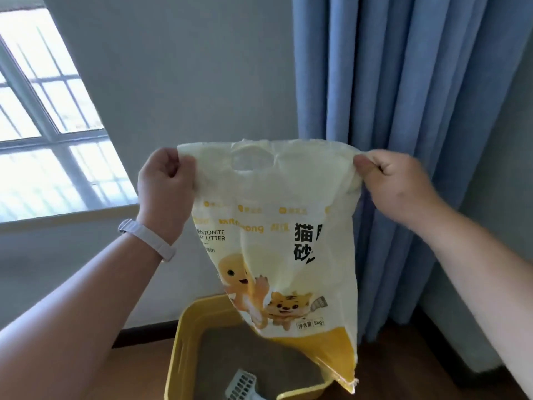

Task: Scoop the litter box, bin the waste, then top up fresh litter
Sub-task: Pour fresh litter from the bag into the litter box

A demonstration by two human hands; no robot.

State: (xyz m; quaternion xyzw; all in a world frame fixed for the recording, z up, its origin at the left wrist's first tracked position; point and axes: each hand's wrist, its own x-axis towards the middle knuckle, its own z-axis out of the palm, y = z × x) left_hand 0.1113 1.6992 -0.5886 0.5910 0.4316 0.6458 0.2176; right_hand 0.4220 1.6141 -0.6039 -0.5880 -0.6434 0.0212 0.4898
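A pale yellow cat litter bag (277,243) hangs upright in front of me, looking flat and limp. My left hand (165,183) grips its top left corner. At the top right corner my right hand (395,183) pinches the bag. Below it on the floor sits a yellow litter box (180,350) with grey litter inside. A white slotted scoop (240,383) lies in the box near its front. The bag's lower corner hangs over the box's right side and hides part of it.
A blue curtain (403,111) hangs at the right, just behind the bag. A window (43,125) with a sill is at the left, and a white wall stands behind. The floor is brown wood.
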